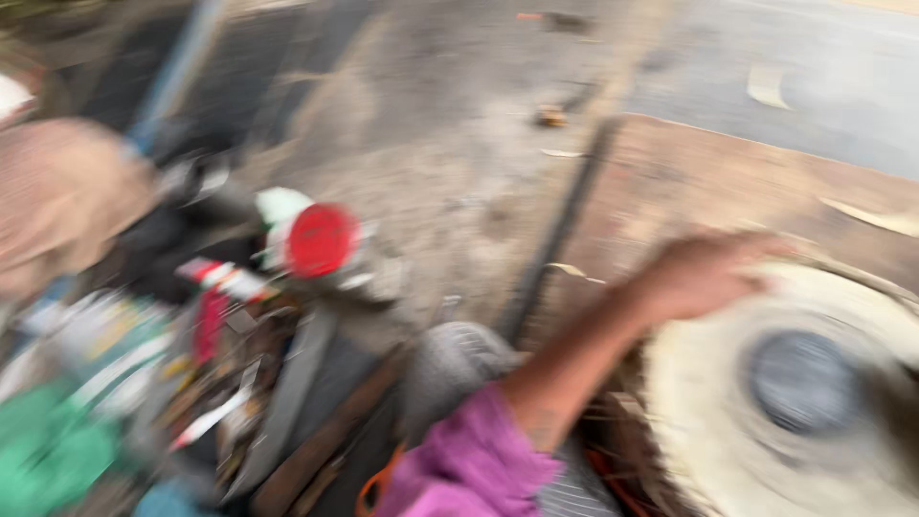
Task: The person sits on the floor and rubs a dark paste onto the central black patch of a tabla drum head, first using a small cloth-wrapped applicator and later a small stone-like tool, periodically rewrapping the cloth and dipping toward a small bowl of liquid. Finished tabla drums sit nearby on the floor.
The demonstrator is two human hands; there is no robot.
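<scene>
The whole view was heavily blurred by motion. At the right of the frame, a hand [704, 273] on a bare forearm with a pink-purple sleeve [474, 460] reached up from the bottom centre and rested on the upper left rim of a large, round, cream-coloured disc with a dark grey hub [728, 431], which filled the lower right corner. Which of the person's hands this was could not be told. The fingers lay over the disc's edge, but the blur hid whether they were spread or clamped on it. The other hand did not show clearly anywhere.

Behind the disc, a reddish-brown flat board [699, 182] ran across the upper right, and grey dusty ground [431, 124] spread through the upper middle. At the centre left sat a round red cap on a white object [321, 239], among a heap of mixed clutter [211, 364] with red, white and green pieces in the lower left. A blurred tan shape [57, 201] filled the far left edge.
</scene>
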